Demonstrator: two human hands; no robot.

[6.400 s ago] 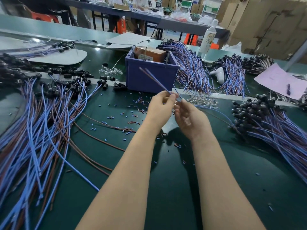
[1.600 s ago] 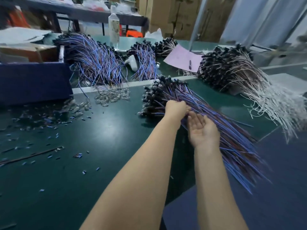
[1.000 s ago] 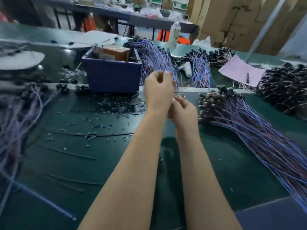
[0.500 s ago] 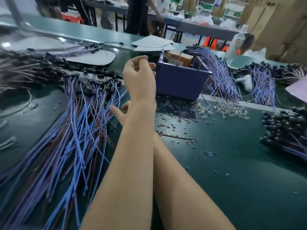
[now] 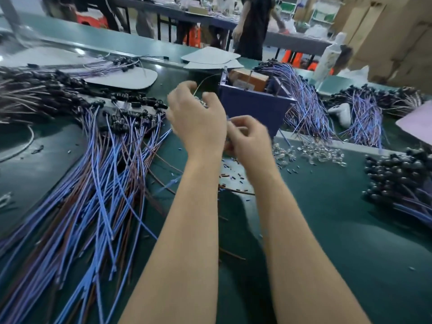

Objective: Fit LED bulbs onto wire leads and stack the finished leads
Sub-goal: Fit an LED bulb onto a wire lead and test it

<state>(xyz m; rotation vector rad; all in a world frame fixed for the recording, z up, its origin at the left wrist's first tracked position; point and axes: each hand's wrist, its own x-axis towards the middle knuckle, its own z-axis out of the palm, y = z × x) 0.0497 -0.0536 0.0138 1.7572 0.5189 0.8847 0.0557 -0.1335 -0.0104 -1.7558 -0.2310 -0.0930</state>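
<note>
Right hand (image 5: 247, 141) back centre, pinching blue lead (image 5: 228, 118); left hand (image 5: 196, 125) curled round bulbs (image 5: 201, 102)

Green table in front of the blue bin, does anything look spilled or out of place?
Yes. Small blue and dark bits lie scattered over the green table before the blue bin, and loose clear LED bulbs spill beside them. One brown wire lies apart from the wire leads.

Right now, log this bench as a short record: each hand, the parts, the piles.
left hand: curled round a few clear bulbs
right hand: fingers curled; contents blurred
wire leads: loose heap left of the arms
loose bulbs: on the mat, right of the hands
stacked leads: pile at right edge
blue bin: behind the hands
</note>
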